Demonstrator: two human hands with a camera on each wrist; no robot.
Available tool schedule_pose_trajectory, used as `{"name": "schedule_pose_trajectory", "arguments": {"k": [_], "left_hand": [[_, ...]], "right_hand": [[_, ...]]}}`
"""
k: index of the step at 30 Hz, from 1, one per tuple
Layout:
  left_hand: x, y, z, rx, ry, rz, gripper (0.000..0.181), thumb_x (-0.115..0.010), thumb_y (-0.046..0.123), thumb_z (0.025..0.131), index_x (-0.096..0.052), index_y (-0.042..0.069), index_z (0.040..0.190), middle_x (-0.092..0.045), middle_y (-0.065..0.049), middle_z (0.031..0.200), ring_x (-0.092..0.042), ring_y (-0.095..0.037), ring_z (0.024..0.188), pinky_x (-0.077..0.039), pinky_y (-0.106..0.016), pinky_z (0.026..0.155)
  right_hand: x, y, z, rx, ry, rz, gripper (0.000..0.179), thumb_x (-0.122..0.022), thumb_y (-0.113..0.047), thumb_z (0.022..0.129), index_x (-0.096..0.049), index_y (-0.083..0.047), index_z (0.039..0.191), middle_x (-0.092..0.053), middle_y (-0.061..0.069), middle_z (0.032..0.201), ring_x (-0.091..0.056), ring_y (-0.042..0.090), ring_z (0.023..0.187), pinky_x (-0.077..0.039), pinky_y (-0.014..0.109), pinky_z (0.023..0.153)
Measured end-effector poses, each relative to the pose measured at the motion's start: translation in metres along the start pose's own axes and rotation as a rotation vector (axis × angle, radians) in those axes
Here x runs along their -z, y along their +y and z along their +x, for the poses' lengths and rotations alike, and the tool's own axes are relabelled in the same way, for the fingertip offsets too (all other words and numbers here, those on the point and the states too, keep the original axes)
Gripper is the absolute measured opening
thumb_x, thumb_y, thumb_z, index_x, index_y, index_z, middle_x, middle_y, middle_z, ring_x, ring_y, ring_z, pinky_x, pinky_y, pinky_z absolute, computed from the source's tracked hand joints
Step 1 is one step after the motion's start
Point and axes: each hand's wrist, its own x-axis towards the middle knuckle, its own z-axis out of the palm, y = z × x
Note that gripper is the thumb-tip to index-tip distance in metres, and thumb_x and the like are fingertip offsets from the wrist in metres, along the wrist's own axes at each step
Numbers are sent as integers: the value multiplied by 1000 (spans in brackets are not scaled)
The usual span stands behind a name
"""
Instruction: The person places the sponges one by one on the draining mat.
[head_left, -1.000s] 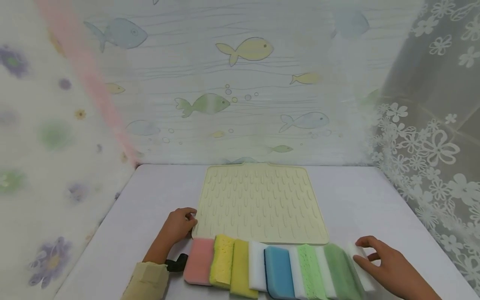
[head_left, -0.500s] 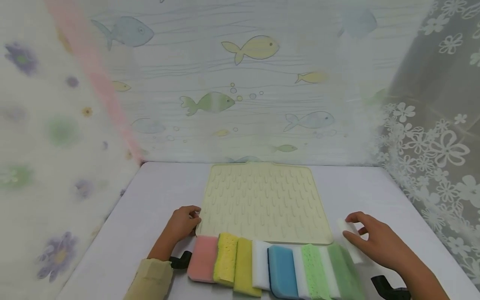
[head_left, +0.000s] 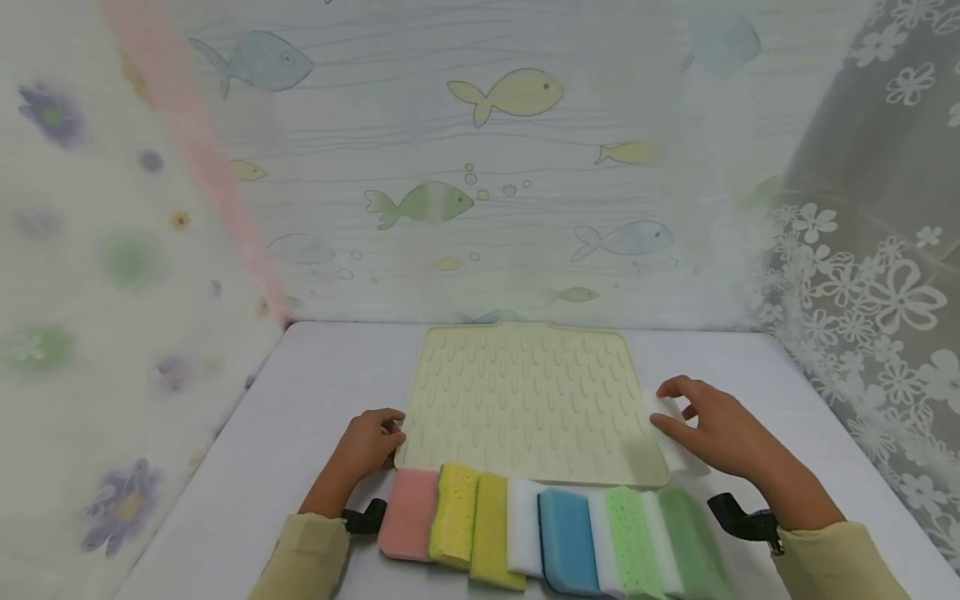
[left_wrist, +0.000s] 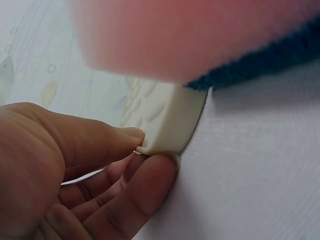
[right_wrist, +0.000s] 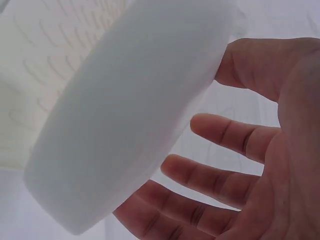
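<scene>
The white sponge (right_wrist: 125, 110), pinched in my right grip (head_left: 708, 421), is at the right edge of the cream mat (head_left: 525, 400). My left grip (head_left: 367, 442) pinches the mat's left edge. Nearer, a sponge row (head_left: 568, 537) lines the surface (head_left: 337, 358); a fish-patterned backdrop (head_left: 420, 150) rises on the far side.

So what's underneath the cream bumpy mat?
White tabletop shows around the mat; its underside and what lies directly beneath are covered. The left hand pinches its edge; whether it reaches under is unclear.
</scene>
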Motion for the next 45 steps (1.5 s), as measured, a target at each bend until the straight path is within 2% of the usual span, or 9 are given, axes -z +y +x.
{"name": "schedule_pose_trajectory", "arguments": {"k": [5,14,21,29,36,45], "left_hand": [[-1,-2,2,1,3,-10,40,-63,13,92,-59,2,130,-64,-11,104,-62,-13,71,-51,-29,54],[-2,-3,2,6,10,-1,40,-62,14,91,-59,3,130,-64,-10,103,-61,-14,73,-51,-29,53],[-1,-2,1,-8,8,-2,39,-62,13,92,-59,3,129,-64,-10,101,-60,-14,70,-50,-29,53],[-4,-4,2,-5,17,23,38,-63,15,92,-60,5,129,-64,-8,101,-59,-12,69,-48,-28,52],[-4,-5,3,-12,22,24,38,-64,15,92,-61,4,128,-64,-8,101,-59,-13,71,-48,-28,53],[-4,-4,1,-30,27,33,37,-63,14,92,-61,4,127,-65,-7,99,-58,-13,72,-47,-28,54]], "right_hand": [[-1,-9,20,31,7,10,44,-60,-43,94,-57,-7,121,-61,15,121,-63,29,98,-52,44,74],[-13,-20,52,24,-27,32,42,-59,-38,94,-56,-7,123,-59,19,125,-62,34,102,-52,48,81],[-20,-30,76,51,-28,35,41,-58,-38,95,-56,-7,123,-58,21,127,-62,33,100,-51,49,83],[-30,-51,100,62,-37,39,42,-56,-40,95,-54,-9,124,-56,20,129,-60,33,104,-48,51,88],[-39,-73,122,48,-45,37,42,-56,-40,95,-54,-10,125,-55,19,131,-53,37,119,-45,54,95],[-53,-98,142,46,-68,70,43,-56,-38,96,-52,-8,127,-53,21,132,-54,37,118,-46,51,95]]}}
